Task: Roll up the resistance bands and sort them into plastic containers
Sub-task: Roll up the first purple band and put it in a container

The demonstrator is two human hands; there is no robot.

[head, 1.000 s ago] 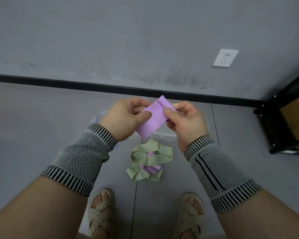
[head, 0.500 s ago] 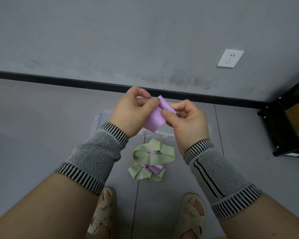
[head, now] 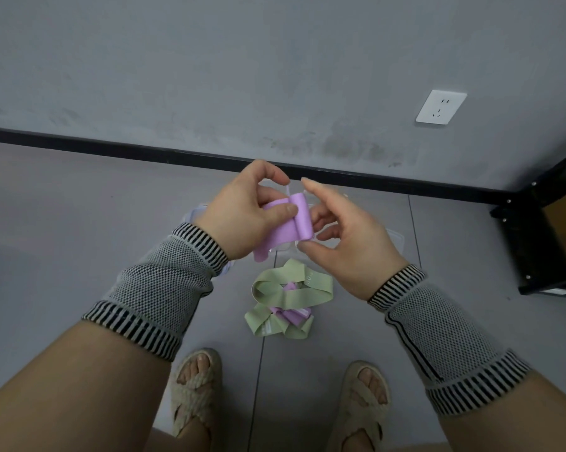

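From the head view, we held the purple band point(head: 286, 223) up in front of us, over the floor point(head: 79, 207), because a roll is easier to start in the air than flat on the ground. Our left hand point(head: 242, 216) gripped the loose flat part, thumb pressed on top and fingers curled behind, so the strip stayed taut while the end was turned. Our right hand point(head: 346, 236) sat at the rolled end: the roll lay against its curled fingers point(head: 324, 220) with the thumb at its lower corner, while the forefinger stood raised above the band and clear of it. We judged that this looser hold was there to let the roll turn a little further with each twist.

The tail of the band hung below the left hand, unrolled as yet, so the rolling had only begun.

Directly beneath our hands lay the clear containers point(head: 392, 239), mostly hidden by them; there seemed to be two, though we could not be sure. They lay there, we supposed, so a finished roll could drop straight in.

Nearer our sandals point(head: 196, 386), the pile point(head: 288, 301) of green and purple bands waited on the floor, tangled together and within easy reach for the next pick.
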